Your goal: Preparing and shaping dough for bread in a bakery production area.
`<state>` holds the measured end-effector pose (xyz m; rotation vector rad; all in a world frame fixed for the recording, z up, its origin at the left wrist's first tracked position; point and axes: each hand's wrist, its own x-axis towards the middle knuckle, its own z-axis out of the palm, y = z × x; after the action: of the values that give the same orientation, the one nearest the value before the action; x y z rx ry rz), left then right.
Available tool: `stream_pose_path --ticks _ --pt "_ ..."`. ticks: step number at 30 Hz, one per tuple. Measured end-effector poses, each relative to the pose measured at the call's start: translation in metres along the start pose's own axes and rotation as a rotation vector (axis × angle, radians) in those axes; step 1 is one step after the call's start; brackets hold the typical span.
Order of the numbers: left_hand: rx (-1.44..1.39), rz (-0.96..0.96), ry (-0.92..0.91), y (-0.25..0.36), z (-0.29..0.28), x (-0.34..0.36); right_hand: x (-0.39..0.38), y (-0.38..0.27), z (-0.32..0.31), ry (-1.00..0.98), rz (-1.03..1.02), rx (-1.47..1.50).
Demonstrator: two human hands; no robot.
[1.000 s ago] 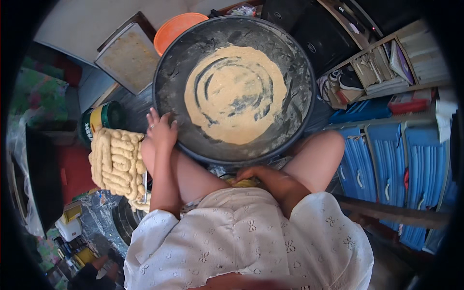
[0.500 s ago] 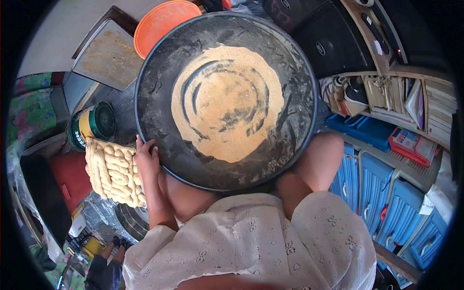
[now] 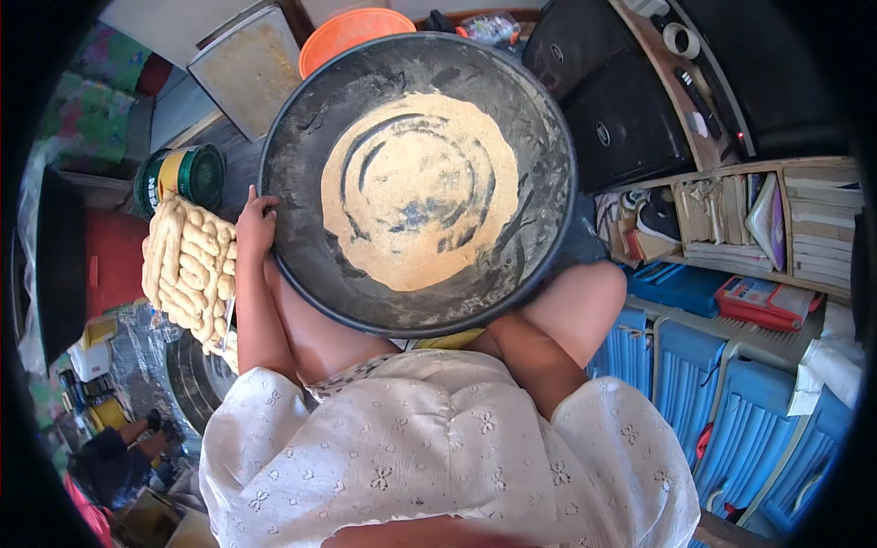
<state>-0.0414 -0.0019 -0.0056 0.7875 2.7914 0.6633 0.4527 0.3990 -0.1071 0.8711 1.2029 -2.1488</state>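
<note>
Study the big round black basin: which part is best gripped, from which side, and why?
Probably the rim of the black basin, from left and right at once: it is wide and round, its raised edge gives purchase, and tan powder lies across its middle, so opposite holds should keep it level. The left hand is at the left rim; the right hand is hidden.

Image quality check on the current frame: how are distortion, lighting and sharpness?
Head view: strong fisheye, corners black, the blue drawers slanting and bending near the right rim; head view: lighting soft, no harsh glare on the pale powder; head view: left hand and black basin reasonably clear, a blurred smear at the bottom edge.
</note>
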Motion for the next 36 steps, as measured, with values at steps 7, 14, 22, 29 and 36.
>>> stream_pose_path --ticks 7,14,22,29,36 --pt "0.346 -0.154 -0.147 0.044 -0.018 0.009 -0.010 -0.040 -0.073 0.009 -0.051 0.102" --pt "0.418 -0.113 -0.229 0.038 -0.022 0.022 0.053 -0.102 -0.146 -0.001 -0.044 0.278" --pt "0.229 -0.142 -0.163 0.054 -0.034 0.034 0.073 -0.152 -0.180 0.045 -0.033 0.490" --pt "0.200 0.004 -0.109 0.025 -0.008 0.021 0.059 -0.113 -0.186 0.137 -0.117 0.637" --pt "-0.093 0.189 0.134 0.019 -0.091 -0.028 0.083 -0.016 -0.129 0.123 -0.047 0.863"
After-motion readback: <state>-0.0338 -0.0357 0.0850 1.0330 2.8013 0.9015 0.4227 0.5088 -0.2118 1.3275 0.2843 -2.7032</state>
